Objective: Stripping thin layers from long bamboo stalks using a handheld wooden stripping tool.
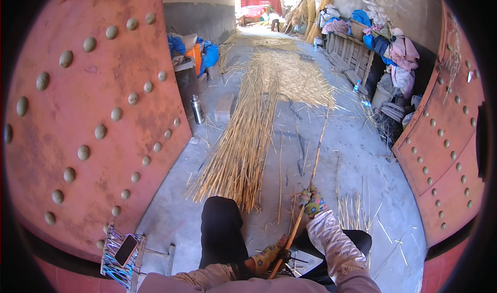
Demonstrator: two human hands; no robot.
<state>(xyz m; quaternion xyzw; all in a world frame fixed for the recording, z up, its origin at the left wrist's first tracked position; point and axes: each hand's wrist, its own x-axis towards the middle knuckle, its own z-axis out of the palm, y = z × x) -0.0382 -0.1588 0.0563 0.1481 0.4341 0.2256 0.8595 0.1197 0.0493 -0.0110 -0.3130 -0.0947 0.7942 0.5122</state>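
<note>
One long tan reed stalk [320, 148] slants across the front of me, its lower end near my lap. My right hand [313, 201], in a flowered glove, is wrapped around it about midway. Lower down, my left hand [268, 258], in a yellowish patterned glove, is closed around the same stalk close to its near end. Something small and dark [284, 254] shows beside the left fingers, too hidden to name. A thick bundle of stalks [243, 148] lies spread on the floor ahead, left of the held stalk.
Flattened straw [295, 76] covers the floor farther off. A metal flask [196, 109] and a brick-like block [223, 108] stand at left. A low corded stool with a phone [126, 250] is at lower left. Studded red doors [93, 101] flank me; piled cloth [401, 55] lines the right wall.
</note>
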